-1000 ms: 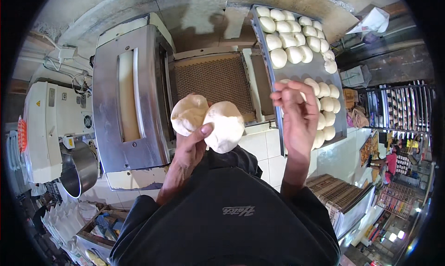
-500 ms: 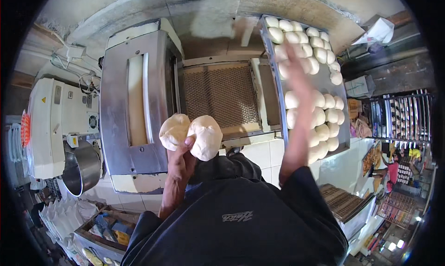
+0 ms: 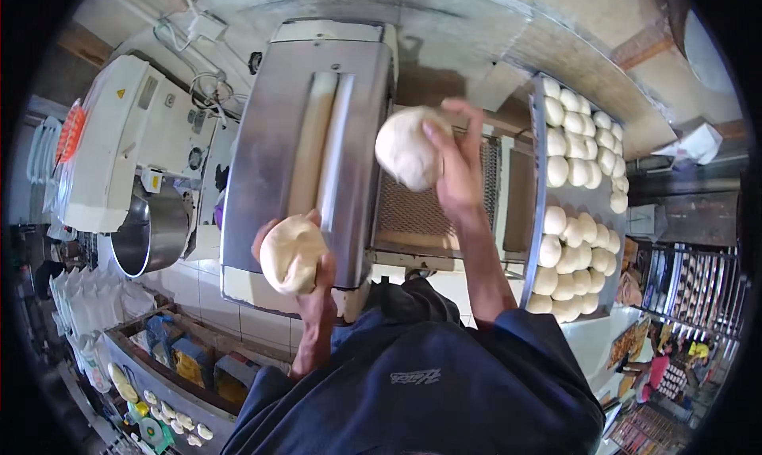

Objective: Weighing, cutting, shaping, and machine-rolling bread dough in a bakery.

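A pale, creased dough ball (image 3: 290, 255) rests in my left hand (image 3: 321, 279), whose fingers wrap round its sides. It is held over the near end of a steel-topped dough sheeter (image 3: 270, 161) with a long slot and a roller (image 3: 313, 145) inside. Farther right, my right hand (image 3: 460, 165) grips a second, smoother dough ball (image 3: 409, 147), thumb lying on its face. That ball hangs above the sheeter's right edge and the mesh bed (image 3: 417, 213); the hand is slightly smeared by motion.
At right, a metal tray (image 3: 583, 195) bears many dough balls (image 3: 568, 233) in two groups. A steel mixing bowl (image 3: 147, 233) and white machine (image 3: 127, 149) stand left. Lower left is a partitioned wooden box (image 3: 178, 348). A person in red (image 3: 657, 372) is far right.
The two dough balls, together at my left hand before, are now apart, one in each hand. My right hand has come left from over the tray. The view has shifted left.
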Demonstrator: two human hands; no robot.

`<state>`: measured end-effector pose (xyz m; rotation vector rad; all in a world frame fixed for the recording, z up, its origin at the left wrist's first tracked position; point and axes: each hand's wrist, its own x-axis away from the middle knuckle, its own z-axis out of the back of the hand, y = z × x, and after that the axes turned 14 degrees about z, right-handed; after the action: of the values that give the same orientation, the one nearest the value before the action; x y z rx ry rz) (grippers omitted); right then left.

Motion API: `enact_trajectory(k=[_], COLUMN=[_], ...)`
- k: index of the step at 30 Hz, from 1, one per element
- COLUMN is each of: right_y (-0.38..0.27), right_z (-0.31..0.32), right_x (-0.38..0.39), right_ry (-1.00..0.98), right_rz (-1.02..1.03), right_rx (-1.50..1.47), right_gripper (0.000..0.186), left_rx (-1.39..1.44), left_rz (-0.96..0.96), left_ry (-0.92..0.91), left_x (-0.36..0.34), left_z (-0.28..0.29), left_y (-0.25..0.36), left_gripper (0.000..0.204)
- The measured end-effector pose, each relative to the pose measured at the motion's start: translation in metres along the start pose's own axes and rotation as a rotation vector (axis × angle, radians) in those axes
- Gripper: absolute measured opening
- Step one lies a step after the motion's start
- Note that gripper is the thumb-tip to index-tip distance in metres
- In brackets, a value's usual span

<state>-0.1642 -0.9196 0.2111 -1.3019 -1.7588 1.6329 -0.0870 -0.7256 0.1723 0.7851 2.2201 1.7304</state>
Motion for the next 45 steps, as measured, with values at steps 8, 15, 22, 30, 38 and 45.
enact_trajectory(k=[8, 15, 22, 30, 38, 45], right_y=[0.112, 0.074, -0.013, -0.016, -0.050, -0.042], right_z=[-0.041, 0.136, 0.435, 0.578, 0.514, 0.222], right_x=[-0.038, 0.045, 0.164, 0.202, 0.055, -0.010], right_ry=[-0.026, 0.484, 1.033, 0.991, 0.135, -0.364], right_rz=[0.354, -0.002, -0.153, -0.463, -0.400, 0.129], right_rx=[1.005, 0.562, 1.605, 1.646, 1.899, 0.747], right_gripper=[0.053, 0.043, 0.051, 0.056, 0.027, 0.034], left_rx=[-1.171, -0.974, -1.426, -1.617, -0.999, -0.647], left_rz=[-0.019, -0.041, -0.609, -0.550, -0.511, -0.132], left_ry=[0.174, 0.043, -0.009, 0.145, -0.337, -0.612], left_x=[-0.059, -0.047, -0.040, -0.054, -0.093, -0.024], left_z=[0.031, 0.003, -0.036, -0.035, -0.105, -0.193], left_y=[-0.005, -0.028, -0.078, -0.100, -0.110, -0.056], left_gripper=[0.089, 0.077, 0.063, 0.058, 0.040, 0.064])
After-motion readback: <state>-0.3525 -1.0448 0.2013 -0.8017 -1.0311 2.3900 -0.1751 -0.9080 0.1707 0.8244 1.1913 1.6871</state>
